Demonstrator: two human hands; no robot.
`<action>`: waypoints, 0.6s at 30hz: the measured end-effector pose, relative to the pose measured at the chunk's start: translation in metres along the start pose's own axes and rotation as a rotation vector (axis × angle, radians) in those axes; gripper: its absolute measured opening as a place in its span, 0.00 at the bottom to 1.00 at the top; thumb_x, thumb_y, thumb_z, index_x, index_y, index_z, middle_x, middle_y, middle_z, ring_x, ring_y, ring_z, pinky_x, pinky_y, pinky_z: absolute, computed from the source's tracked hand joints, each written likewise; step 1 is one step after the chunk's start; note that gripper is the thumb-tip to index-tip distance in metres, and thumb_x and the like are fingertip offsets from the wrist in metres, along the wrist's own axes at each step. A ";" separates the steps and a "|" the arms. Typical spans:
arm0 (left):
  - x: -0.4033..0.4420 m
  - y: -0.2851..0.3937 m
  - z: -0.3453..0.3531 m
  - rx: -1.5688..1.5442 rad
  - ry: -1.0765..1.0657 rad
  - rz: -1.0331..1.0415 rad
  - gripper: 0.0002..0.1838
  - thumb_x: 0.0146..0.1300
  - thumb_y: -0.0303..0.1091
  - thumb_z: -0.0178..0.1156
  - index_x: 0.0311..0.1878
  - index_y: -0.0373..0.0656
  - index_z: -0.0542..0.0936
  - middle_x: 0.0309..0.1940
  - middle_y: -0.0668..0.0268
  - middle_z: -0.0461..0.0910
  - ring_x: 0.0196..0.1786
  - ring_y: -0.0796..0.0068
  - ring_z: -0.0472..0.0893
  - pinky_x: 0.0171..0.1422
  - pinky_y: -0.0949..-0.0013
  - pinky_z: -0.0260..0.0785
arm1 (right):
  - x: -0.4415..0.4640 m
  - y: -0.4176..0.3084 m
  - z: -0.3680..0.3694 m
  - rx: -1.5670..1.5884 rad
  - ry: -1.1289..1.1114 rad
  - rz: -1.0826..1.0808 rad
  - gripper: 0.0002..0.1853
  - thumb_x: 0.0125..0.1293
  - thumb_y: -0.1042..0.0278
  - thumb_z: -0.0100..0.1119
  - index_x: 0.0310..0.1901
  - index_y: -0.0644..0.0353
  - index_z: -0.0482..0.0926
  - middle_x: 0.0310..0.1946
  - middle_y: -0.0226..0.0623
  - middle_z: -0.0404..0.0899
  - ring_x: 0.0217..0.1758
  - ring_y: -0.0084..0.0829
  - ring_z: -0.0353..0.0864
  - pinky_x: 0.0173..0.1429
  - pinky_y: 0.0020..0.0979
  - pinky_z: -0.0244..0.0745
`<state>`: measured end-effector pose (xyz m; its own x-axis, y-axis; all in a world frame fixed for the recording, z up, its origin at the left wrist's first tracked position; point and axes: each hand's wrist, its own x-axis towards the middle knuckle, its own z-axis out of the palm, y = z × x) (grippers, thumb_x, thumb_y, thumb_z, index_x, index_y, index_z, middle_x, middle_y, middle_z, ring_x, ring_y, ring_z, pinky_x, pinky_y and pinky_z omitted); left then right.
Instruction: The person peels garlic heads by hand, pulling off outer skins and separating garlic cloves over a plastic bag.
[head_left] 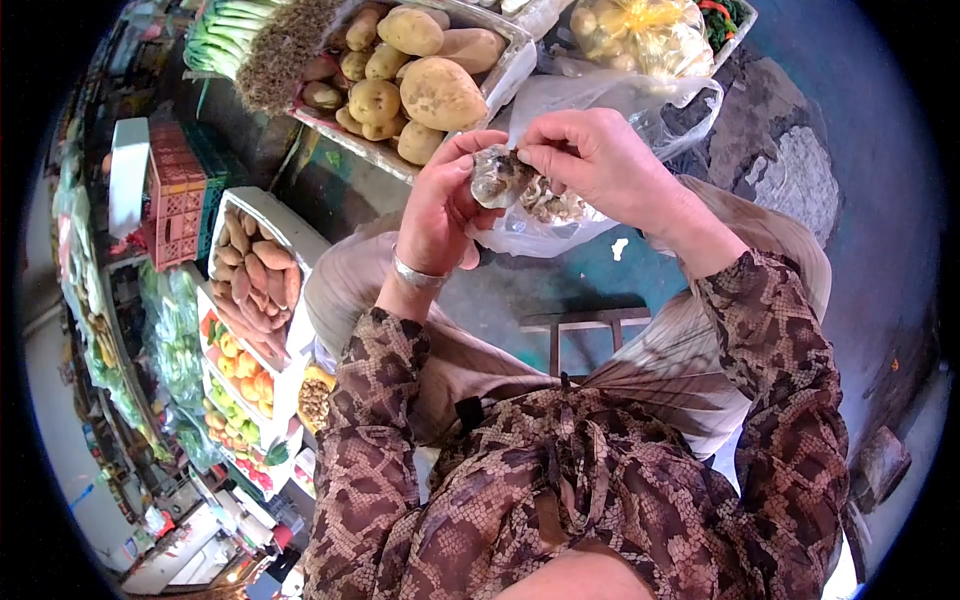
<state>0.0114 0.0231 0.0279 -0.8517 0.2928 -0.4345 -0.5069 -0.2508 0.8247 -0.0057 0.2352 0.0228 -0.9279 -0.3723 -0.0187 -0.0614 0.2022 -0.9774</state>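
A whitish round bulb with dark, dirty patches (pixel 495 178), perhaps garlic, is held up in front of me. My left hand (pixel 437 205) wraps its fingers round the bulb from the left. With thumb and forefinger pressed together, my right hand (pixel 590 160) pinches at the bulb's dark right edge; what lies between those fingertips is too small to name. Just below and behind the hands, a translucent plastic bag (pixel 545 238) stands open with pale brown scraps (pixel 553 203) inside.
A box of potatoes (pixel 440 93) lies ahead, beside leeks (pixel 222 35) and a yellow-tied bag (pixel 640 35). Sweet potatoes (pixel 255 275) fill a white box at left, near stacked crates (pixel 175 195). A low metal frame (pixel 585 318) stands between the knees.
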 end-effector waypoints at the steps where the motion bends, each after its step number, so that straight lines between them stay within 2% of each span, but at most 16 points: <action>1: 0.000 0.000 -0.001 0.002 -0.027 -0.008 0.21 0.73 0.37 0.44 0.64 0.43 0.73 0.45 0.70 0.82 0.37 0.85 0.81 0.34 0.81 0.73 | 0.000 -0.001 -0.001 0.000 0.000 0.000 0.09 0.64 0.68 0.61 0.40 0.66 0.82 0.27 0.49 0.80 0.29 0.43 0.80 0.38 0.39 0.74; 3: 0.000 -0.001 -0.001 0.022 -0.020 -0.001 0.20 0.73 0.37 0.45 0.63 0.43 0.74 0.44 0.71 0.82 0.36 0.86 0.80 0.33 0.81 0.71 | -0.001 -0.003 -0.003 -0.118 -0.016 -0.060 0.08 0.66 0.71 0.63 0.41 0.68 0.82 0.26 0.36 0.80 0.29 0.23 0.78 0.36 0.29 0.75; 7: 0.000 -0.007 -0.003 0.069 -0.036 0.061 0.18 0.73 0.37 0.49 0.60 0.42 0.77 0.39 0.73 0.81 0.31 0.88 0.76 0.31 0.83 0.66 | -0.002 -0.005 -0.005 -0.174 0.001 -0.086 0.08 0.65 0.71 0.64 0.40 0.67 0.82 0.25 0.39 0.80 0.27 0.24 0.77 0.34 0.31 0.73; 9: 0.000 -0.008 -0.003 0.111 -0.032 0.067 0.17 0.73 0.37 0.50 0.60 0.41 0.77 0.38 0.73 0.82 0.30 0.88 0.76 0.31 0.83 0.65 | -0.003 -0.010 -0.005 -0.137 -0.013 0.004 0.09 0.62 0.69 0.62 0.34 0.68 0.80 0.26 0.50 0.79 0.28 0.45 0.79 0.37 0.39 0.73; 13: -0.003 -0.012 0.000 0.184 -0.021 0.080 0.17 0.74 0.39 0.50 0.60 0.41 0.77 0.38 0.73 0.82 0.30 0.89 0.75 0.31 0.85 0.63 | -0.002 0.002 0.002 -0.090 -0.021 -0.011 0.08 0.59 0.70 0.61 0.32 0.67 0.79 0.26 0.49 0.79 0.29 0.45 0.79 0.37 0.40 0.73; 15: -0.003 -0.010 0.003 0.164 -0.016 0.066 0.18 0.74 0.39 0.50 0.60 0.41 0.77 0.39 0.73 0.82 0.31 0.89 0.76 0.32 0.85 0.65 | -0.002 0.004 0.004 -0.107 0.014 -0.053 0.06 0.61 0.74 0.61 0.32 0.68 0.75 0.21 0.35 0.72 0.26 0.20 0.69 0.33 0.29 0.69; 16: -0.003 -0.009 0.004 0.142 -0.008 0.054 0.18 0.74 0.39 0.49 0.60 0.41 0.77 0.39 0.73 0.82 0.32 0.89 0.77 0.32 0.85 0.67 | -0.002 0.004 0.004 -0.108 0.013 -0.051 0.06 0.61 0.74 0.61 0.32 0.68 0.75 0.21 0.35 0.72 0.26 0.20 0.69 0.33 0.29 0.69; 18: -0.003 -0.007 0.004 0.095 -0.006 0.021 0.19 0.74 0.39 0.48 0.61 0.41 0.77 0.41 0.72 0.83 0.34 0.87 0.79 0.33 0.84 0.69 | -0.001 0.003 0.004 -0.088 0.030 -0.027 0.08 0.57 0.71 0.63 0.32 0.67 0.78 0.24 0.45 0.79 0.28 0.39 0.79 0.38 0.39 0.74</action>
<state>0.0179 0.0274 0.0252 -0.8610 0.2939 -0.4150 -0.4740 -0.1682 0.8643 -0.0039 0.2328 0.0188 -0.9360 -0.3517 0.0149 -0.1173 0.2719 -0.9551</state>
